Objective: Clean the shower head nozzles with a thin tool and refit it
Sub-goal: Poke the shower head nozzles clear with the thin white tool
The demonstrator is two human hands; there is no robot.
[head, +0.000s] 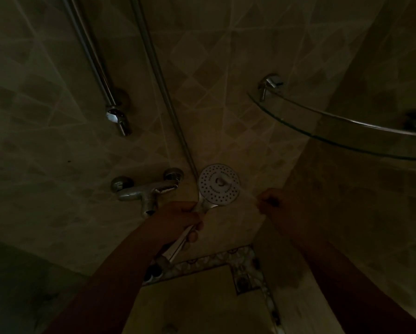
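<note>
Light: very dim shower corner, tiled walls; detail is poor.
Count: one shower head [219, 184], one hose [162, 85], one wall rail [93, 59], one mixer tap [146, 191], one glass corner shelf [334, 131], two hands.
Shower head: white round face with rings of nozzle holes turned toward the camera; held in front of the tiled wall, just right of the mixer tap and below the corner shelf's left end.
Left hand [180, 219]: fingers closed around the shower head's handle, just below the face – the hose runs up from there toward the top edge.
Right hand [272, 201]: curled into a loose fist just right of the face, apart from it; whether a thin tool sits pinched in those fingers – cannot tell, too dark.
Shelf: one dark item at its right end, unclear.
</note>
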